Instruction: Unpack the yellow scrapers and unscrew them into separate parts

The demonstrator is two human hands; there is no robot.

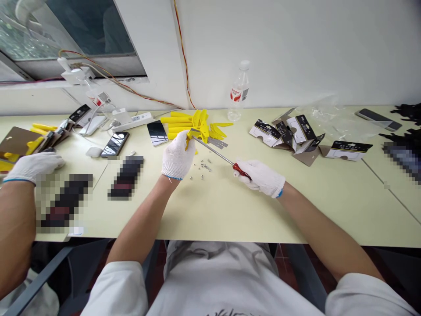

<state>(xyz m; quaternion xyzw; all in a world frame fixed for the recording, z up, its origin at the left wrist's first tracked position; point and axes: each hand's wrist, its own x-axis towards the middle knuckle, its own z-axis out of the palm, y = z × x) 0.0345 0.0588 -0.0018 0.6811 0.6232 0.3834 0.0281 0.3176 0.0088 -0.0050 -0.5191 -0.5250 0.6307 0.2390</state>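
My left hand (178, 156), in a white knit glove, is closed on a yellow plastic part (190, 137) with a grey metal piece at its top; the glove hides most of it. My right hand (261, 176), also gloved, grips a screwdriver (242, 170) by its red handle. The long shaft slants up and left, its tip at the part in my left hand. Small screws (205, 166) lie scattered on the table below. Behind my left hand are several yellow plastic handles (179, 119) in a pile, with flat grey metal blades (217, 143) beside them.
A plastic bottle (238, 94) stands by the wall. Opened card packages (301, 131) and clear plastic bags (338, 116) lie to the right. Phones (115, 144) and a power strip (142, 119) sit left of the handles. Another person's gloved hand (36, 166) rests at far left.
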